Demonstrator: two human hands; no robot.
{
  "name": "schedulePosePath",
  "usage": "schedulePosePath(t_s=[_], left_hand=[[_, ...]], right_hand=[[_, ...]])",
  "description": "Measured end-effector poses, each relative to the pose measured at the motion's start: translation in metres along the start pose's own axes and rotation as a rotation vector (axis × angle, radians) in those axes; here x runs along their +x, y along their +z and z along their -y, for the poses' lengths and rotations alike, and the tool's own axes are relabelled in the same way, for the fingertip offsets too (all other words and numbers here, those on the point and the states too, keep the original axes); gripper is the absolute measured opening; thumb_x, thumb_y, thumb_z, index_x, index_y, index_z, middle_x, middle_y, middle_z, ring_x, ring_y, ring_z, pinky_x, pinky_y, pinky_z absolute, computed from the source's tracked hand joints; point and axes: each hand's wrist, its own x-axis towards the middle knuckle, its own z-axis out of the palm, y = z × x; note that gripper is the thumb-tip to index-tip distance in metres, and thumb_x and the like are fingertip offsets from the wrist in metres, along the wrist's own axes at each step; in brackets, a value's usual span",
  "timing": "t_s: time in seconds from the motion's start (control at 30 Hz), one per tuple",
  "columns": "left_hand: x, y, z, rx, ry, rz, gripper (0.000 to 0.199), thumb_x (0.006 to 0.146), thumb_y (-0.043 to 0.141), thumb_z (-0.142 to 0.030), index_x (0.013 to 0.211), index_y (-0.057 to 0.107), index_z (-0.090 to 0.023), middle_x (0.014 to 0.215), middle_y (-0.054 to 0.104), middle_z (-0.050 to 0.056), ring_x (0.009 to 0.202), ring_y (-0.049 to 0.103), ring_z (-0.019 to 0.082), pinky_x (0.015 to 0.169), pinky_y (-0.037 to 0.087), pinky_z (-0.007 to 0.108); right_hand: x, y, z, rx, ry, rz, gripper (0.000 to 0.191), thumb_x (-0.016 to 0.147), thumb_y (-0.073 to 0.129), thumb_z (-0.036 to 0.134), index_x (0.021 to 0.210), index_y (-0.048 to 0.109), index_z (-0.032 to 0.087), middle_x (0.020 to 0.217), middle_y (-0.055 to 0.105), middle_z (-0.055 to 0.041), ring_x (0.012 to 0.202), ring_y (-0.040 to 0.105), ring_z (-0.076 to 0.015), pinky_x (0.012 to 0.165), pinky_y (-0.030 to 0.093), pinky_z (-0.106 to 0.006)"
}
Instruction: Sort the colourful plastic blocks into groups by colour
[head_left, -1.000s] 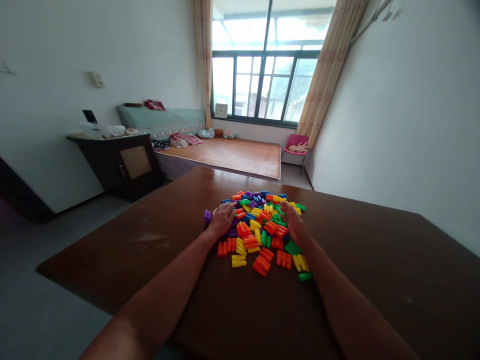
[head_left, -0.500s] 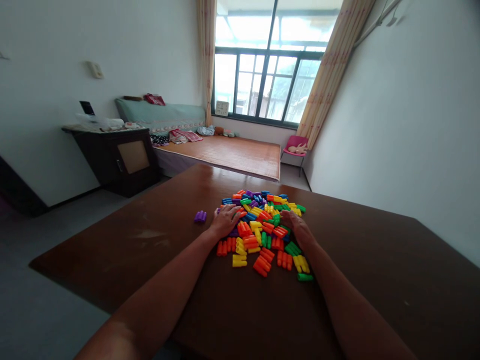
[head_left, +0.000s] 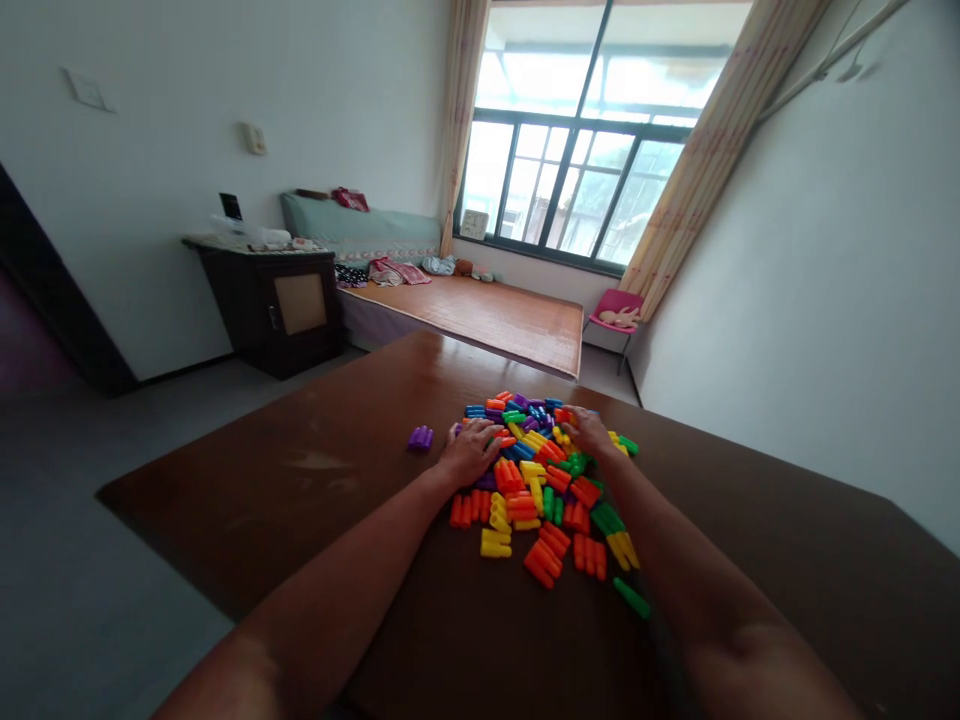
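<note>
Left hand (head_left: pixel 471 453) on left edge of block pile (head_left: pixel 520 507), right hand (head_left: pixel 589 430) at its far side, can't tell if either grips, 1 purple block (head_left: pixel 421 439) apart at left.

Both bare arms (head_left: pixel 360 570) reach forward, hands (head_left: pixel 471 452) (head_left: pixel 589 430) apart.

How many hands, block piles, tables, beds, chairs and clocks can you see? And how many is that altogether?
Left hand and right hand: 2
Block pile: 1
Table: 1
Bed: 1
Pink chair: 1
Clock: 1
Total: 7
</note>
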Motion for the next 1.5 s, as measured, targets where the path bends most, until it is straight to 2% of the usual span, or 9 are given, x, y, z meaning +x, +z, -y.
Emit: schedulePosePath(t_s=[0.17,0.3,0.53,0.83,0.93,1.1,1.23,1.33,1.5], left_hand=[[0.001,-0.006,-0.008,0.054,0.031,-0.097,0.030,0.095,0.042,-0.037,0.116,0.062,-0.030,0.129,0.059,0.003,0.126,0.046,0.024,0.110,0.022,0.055],[-0.003,-0.014,-0.025,0.056,0.266,-0.125,0.036,0.094,0.045,-0.038,0.127,0.056,-0.029,0.135,0.055,0.004,0.130,0.043,0.022,0.113,0.024,0.045],[-0.012,-0.018,-0.043,0.019,0.449,0.017,0.036,0.095,0.046,-0.038,0.128,0.055,-0.031,0.126,0.061,0.003,0.122,0.050,0.019,0.112,0.027,0.041],[-0.003,-0.018,-0.031,0.016,0.298,-0.077,0.033,0.095,0.043,-0.040,0.117,0.061,-0.024,0.107,0.068,0.006,0.104,0.060,0.021,0.097,0.043,0.036],[0.001,-0.016,-0.025,0.052,0.251,-0.110,0.035,0.094,0.045,-0.042,0.121,0.059,-0.026,0.102,0.066,0.004,0.101,0.060,0.021,0.093,0.045,0.035],[-0.001,-0.013,-0.024,0.055,0.295,-0.086,0.041,0.091,0.050,-0.044,0.128,0.055,-0.028,0.110,0.063,0.005,0.108,0.056,0.021,0.098,0.042,0.036],[-0.003,-0.015,-0.028,0.036,0.297,-0.098,0.039,0.094,0.044,-0.041,0.127,0.056,-0.026,0.121,0.061,0.006,0.116,0.052,0.022,0.102,0.039,0.038],[-0.004,-0.016,-0.031,0.046,0.329,-0.070,0.034,0.095,0.043,-0.038,0.122,0.061,-0.026,0.119,0.063,0.005,0.115,0.052,0.022,0.103,0.038,0.039],[-0.003,-0.013,-0.029,0.077,0.323,-0.061,0.032,0.096,0.041,-0.035,0.113,0.066,-0.026,0.116,0.065,0.005,0.112,0.053,0.021,0.102,0.037,0.040]], right_hand=[[-0.028,-0.011,0.035,0.083,-0.152,0.061,0.029,0.082,0.059,0.033,0.108,0.066,0.023,0.103,0.063,-0.0081,0.093,0.061,-0.0212,0.089,0.046,-0.036],[-0.072,-0.021,0.077,0.306,-0.319,0.051,0.031,0.084,0.059,0.038,0.113,0.062,0.026,0.109,0.061,-0.0069,0.100,0.060,-0.0221,0.091,0.046,-0.037],[-0.109,-0.025,0.093,0.560,-0.112,0.026,0.031,0.077,0.065,0.045,0.099,0.061,0.024,0.093,0.068,-0.0024,0.083,0.063,-0.0200,0.076,0.050,-0.033],[-0.099,-0.034,0.064,0.549,0.073,-0.037,0.039,0.086,0.046,0.057,0.089,0.062,0.021,0.075,0.066,-0.0033,0.064,0.061,-0.0185,0.061,0.050,-0.031],[-0.096,-0.040,0.054,0.576,0.072,-0.112,0.041,0.082,0.053,0.058,0.095,0.063,0.021,0.088,0.068,-0.0061,0.078,0.063,-0.0211,0.070,0.052,-0.033],[-0.088,-0.051,0.046,0.678,-0.038,0.011,0.040,0.086,0.049,0.054,0.104,0.065,0.023,0.103,0.069,-0.0058,0.094,0.063,-0.0214,0.080,0.050,-0.033],[-0.083,-0.058,0.006,0.469,0.123,-0.192,0.045,0.087,0.042,0.055,0.104,0.066,0.020,0.098,0.070,-0.0088,0.091,0.063,-0.0238,0.084,0.048,-0.039],[-0.083,-0.056,-0.041,0.212,0.251,-0.317,0.051,0.087,0.038,0.053,0.113,0.062,0.015,0.113,0.065,-0.0164,0.107,0.058,-0.0294,0.096,0.040,-0.047],[-0.086,-0.035,-0.073,0.218,0.403,-0.142,0.057,0.084,0.042,0.055,0.124,0.059,0.017,0.132,0.056,-0.0171,0.125,0.048,-0.0330,0.106,0.032,-0.052]])
